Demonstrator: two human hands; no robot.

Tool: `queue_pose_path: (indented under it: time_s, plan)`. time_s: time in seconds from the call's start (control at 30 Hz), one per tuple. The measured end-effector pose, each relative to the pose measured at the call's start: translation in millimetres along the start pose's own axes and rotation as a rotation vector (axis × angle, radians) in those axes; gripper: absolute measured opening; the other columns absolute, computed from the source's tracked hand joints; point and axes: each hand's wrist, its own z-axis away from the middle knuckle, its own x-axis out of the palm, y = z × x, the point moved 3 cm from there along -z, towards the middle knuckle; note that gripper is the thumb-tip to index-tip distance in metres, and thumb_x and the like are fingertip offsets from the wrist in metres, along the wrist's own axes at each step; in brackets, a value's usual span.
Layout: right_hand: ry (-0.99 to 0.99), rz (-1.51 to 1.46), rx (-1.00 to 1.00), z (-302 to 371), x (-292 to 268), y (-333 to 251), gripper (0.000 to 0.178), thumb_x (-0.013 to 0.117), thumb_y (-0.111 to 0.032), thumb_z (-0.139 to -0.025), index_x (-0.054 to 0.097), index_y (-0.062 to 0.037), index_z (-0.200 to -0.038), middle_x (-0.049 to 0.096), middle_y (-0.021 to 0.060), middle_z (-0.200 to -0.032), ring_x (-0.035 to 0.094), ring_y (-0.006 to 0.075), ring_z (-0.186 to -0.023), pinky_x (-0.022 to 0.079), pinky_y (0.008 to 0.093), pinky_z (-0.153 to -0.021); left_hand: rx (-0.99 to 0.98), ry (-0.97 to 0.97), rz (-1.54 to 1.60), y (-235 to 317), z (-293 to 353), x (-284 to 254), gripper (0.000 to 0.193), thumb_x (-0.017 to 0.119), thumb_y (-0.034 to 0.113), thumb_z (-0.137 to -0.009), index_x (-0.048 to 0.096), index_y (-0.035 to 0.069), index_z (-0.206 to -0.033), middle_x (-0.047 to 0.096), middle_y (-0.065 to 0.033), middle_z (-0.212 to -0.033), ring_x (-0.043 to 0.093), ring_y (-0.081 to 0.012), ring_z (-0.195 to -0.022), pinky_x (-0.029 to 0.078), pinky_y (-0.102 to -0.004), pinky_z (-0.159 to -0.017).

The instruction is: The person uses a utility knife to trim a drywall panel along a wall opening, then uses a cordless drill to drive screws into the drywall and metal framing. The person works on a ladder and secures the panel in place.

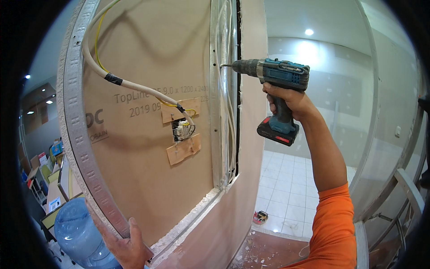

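My right hand [295, 102] is wrapped round the grip of a teal and black cordless drill [286, 74]. The drill is held level, and its bit meets the upright metal stud [217, 112] on the right side of the wall opening. Low on the left, my left hand [127, 246] grips the edge of the left metal stud [75, 112], thumb on the inner side and fingers round the outer side. Pale cables [230, 103] run down beside the right stud, close to the bit.
A thick cable [139, 86] loops across the brown board [134, 58] to a wired socket box [182, 130] between two wooden pieces. A blue water bottle [80, 228] stands behind my left hand. Ladder-like metal framing [410, 188] stands at right. Debris lies on a brown surface [268, 251] below.
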Motion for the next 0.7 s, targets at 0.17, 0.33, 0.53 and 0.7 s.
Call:
queue_pose_path:
  time_s: [0.17, 0.33, 0.53, 0.7]
  plan:
    - [0.024, 0.055, 0.016, 1.1, 0.9, -0.2, 0.028, 0.081, -0.028, -0.089, 0.067, -0.0056, -0.098, 0.061, 0.0025, -0.072, 0.059, 0.0121, -0.057, 0.053, 0.0293, -0.055, 0.006, 0.007, 0.004, 0.3, -0.8, 0.7, 0.085, 0.064, 0.002, -0.081, 0.027, -0.002, -0.158, 0.037, -0.0233, -0.157, 0.038, -0.0345, -0.145, 0.027, -0.0433, -0.121]
    - [0.039, 0.04, -0.002, 3.1, 2.4, -0.6, 0.028, 0.08, -0.028, -0.089, 0.067, -0.0046, -0.098, 0.06, 0.0022, -0.072, 0.059, 0.012, -0.058, 0.052, 0.0288, -0.054, 0.046, 0.0, 0.032, 0.8, -3.2, -0.8, 0.086, 0.064, 0.002, -0.081, 0.027, -0.002, -0.158, 0.038, -0.0234, -0.156, 0.039, -0.0351, -0.144, 0.029, -0.0436, -0.12]
    - [0.027, 0.032, -0.012, 5.7, 1.5, 3.9, 0.028, 0.08, -0.028, -0.089, 0.068, -0.0047, -0.098, 0.06, 0.0018, -0.072, 0.059, 0.0114, -0.059, 0.052, 0.0278, -0.054, -0.011, -0.007, 0.019, 2.3, -1.2, 0.1, 0.088, 0.065, 0.006, -0.079, 0.027, -0.002, -0.158, 0.039, -0.0244, -0.155, 0.04, -0.0357, -0.143, 0.03, -0.0441, -0.12]
    - [0.039, 0.038, -0.016, 7.9, -0.8, 5.4, 0.028, 0.08, -0.028, -0.089, 0.068, -0.0047, -0.098, 0.06, 0.0016, -0.072, 0.059, 0.0112, -0.058, 0.052, 0.0277, -0.054, 0.02, 0.007, -0.039, -2.8, -1.6, 0.0, 0.088, 0.066, 0.007, -0.079, 0.027, -0.002, -0.158, 0.039, -0.0245, -0.155, 0.04, -0.036, -0.143, 0.028, -0.0444, -0.12]
